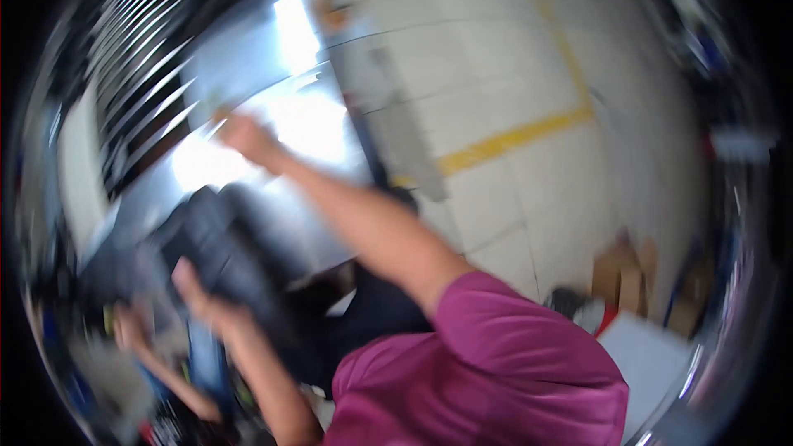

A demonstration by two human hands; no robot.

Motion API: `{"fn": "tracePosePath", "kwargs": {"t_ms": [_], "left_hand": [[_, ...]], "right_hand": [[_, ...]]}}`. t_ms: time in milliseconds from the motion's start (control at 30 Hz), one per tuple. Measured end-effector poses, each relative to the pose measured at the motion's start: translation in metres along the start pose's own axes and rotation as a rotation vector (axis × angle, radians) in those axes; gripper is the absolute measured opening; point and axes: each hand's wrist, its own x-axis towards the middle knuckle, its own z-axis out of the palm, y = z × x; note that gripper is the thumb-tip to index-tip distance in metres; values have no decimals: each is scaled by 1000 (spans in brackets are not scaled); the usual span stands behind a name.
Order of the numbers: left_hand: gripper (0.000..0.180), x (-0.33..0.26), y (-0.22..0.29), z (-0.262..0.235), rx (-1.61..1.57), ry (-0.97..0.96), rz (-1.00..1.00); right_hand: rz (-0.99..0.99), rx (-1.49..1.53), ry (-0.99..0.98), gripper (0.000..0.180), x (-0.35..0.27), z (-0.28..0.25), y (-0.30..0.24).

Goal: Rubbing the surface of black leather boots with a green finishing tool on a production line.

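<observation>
The whole picture is smeared by motion. My right hand (246, 137) is stretched far out to the upper left, over a bright shiny metal table top (306, 128). Blur hides whether it holds anything. My left hand (195, 285) lies against the near edge of a bulky black object (227, 235) that sits low on the left. Its fingers point up along the object, and their grip is too blurred to read. A magenta sleeve (496, 347) covers my right upper arm.
Another person's hand and forearm (132, 329) reach in at the lower left. A pale tiled floor with a yellow line (512, 139) fills the right. Brown cardboard boxes (628, 277) stand at the lower right, slatted shelving (140, 58) at the upper left.
</observation>
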Motion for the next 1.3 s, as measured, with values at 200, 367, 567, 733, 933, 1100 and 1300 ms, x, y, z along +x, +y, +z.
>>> {"fn": "tracePosePath", "kwargs": {"t_ms": [200, 367, 567, 733, 933, 1100, 1300], "left_hand": [[42, -23, 2, -36, -121, 44, 24], [33, -28, -4, -37, -130, 38, 175], [30, -15, -12, -30, -238, -7, 119], [34, -15, -13, -27, -223, 57, 184], [32, -15, -18, -28, -213, 63, 188], [31, -14, -13, -28, -194, 73, 191], [31, -11, -14, -30, -166, 83, 190]], "right_hand": [[930, 1037, -122, 21, 61, -69, -107], [931, 971, -147, 21, 60, -67, -122], [880, 815, -84, 17, 65, -49, -118], [1037, 1059, 195, 12, 117, -67, -134], [995, 1282, 177, 25, 130, -56, -163], [878, 1274, 182, 22, 124, -58, -171], [827, 1341, 101, 17, 97, -84, -196]]}}
